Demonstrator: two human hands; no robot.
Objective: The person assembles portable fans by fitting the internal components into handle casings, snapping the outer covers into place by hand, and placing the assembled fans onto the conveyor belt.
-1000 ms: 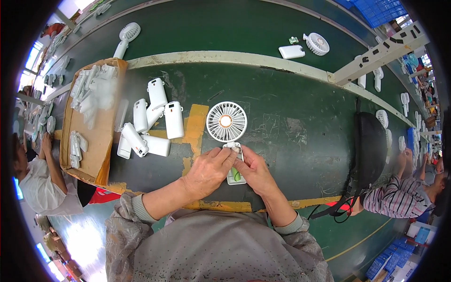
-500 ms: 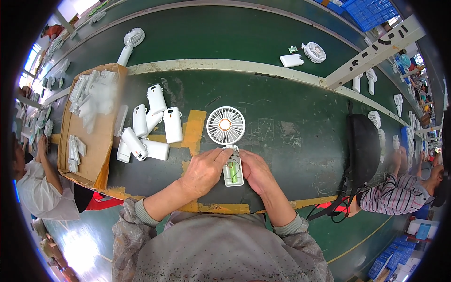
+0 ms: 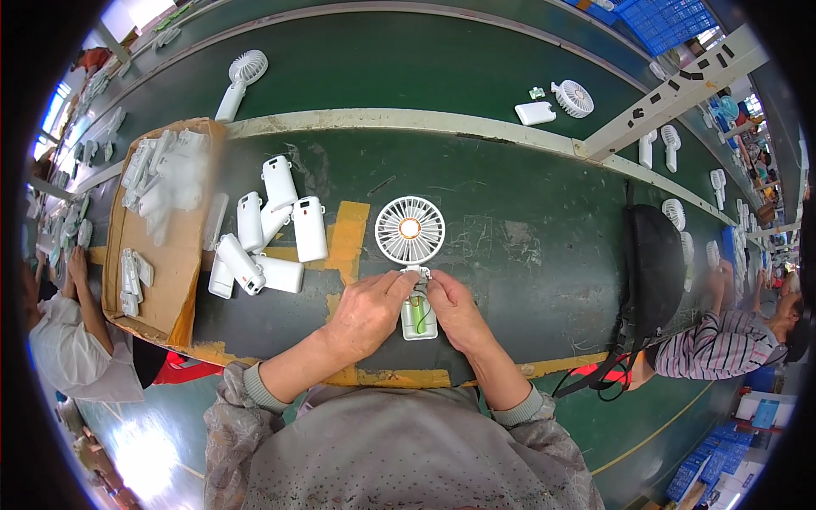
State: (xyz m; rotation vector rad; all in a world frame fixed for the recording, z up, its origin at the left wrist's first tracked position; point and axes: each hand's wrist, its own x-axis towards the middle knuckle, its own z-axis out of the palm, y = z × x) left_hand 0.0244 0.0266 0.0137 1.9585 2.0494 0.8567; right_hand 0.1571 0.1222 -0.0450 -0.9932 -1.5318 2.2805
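Note:
A white handheld fan (image 3: 410, 230) with an orange-ringed hub lies face up on the dark green bench in front of me. Its handle housing (image 3: 420, 331) is uncovered, showing a green battery cell (image 3: 419, 312) and thin dark wires. My left hand (image 3: 366, 311) pinches the fan's neck from the left. My right hand (image 3: 457, 311) is closed at the neck's right side, thumb and fingertips on the small joint there. The fingertips hide most of that joint. Several white handle covers (image 3: 310, 231) lie in a loose pile to the left of the fan.
A cardboard tray (image 3: 115, 270) of clear and white plastic parts stands at the left. A black bag (image 3: 656, 263) rests on the bench's right side. Beyond a metal rail (image 3: 408, 121), a belt (image 3: 382, 64) carries more fans. Co-workers sit on both sides.
My right fingertips have shifted slightly at the neck, and the joint shows a little more between the hands. On the far belt, the fan parts have moved slightly to the right.

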